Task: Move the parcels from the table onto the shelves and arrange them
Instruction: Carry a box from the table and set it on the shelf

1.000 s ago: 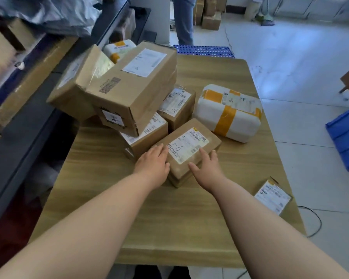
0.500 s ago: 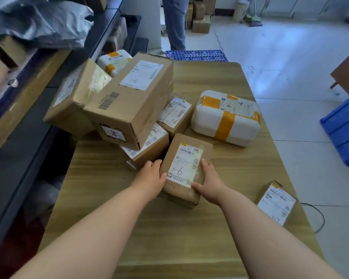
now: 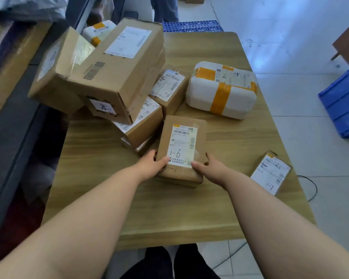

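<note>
A small brown parcel [image 3: 182, 146] with a white label marked "1-6" lies on the wooden table [image 3: 189, 214], its long side pointing away from me. My left hand [image 3: 152, 165] grips its near left corner and my right hand [image 3: 209, 168] grips its near right corner, thumbs on top. Behind it stands a pile of brown boxes, topped by a large tilted carton [image 3: 117, 71]. A white parcel with orange tape [image 3: 222, 90] sits at the right. A small parcel marked "1-7" [image 3: 270, 173] lies at the table's right edge.
Dark shelves [image 3: 12, 121] run along the left, holding cartons and a grey bag [image 3: 26, 7]. A blue crate [image 3: 343, 101] stands on the floor at the right, a blue pallet [image 3: 191, 26] beyond the table. A person's legs [image 3: 165, 7] show at the far end.
The "1-6" parcel has been turned from lying askew to pointing straight away from me and pulled nearer. Both hands slid from its top to its near corners.
</note>
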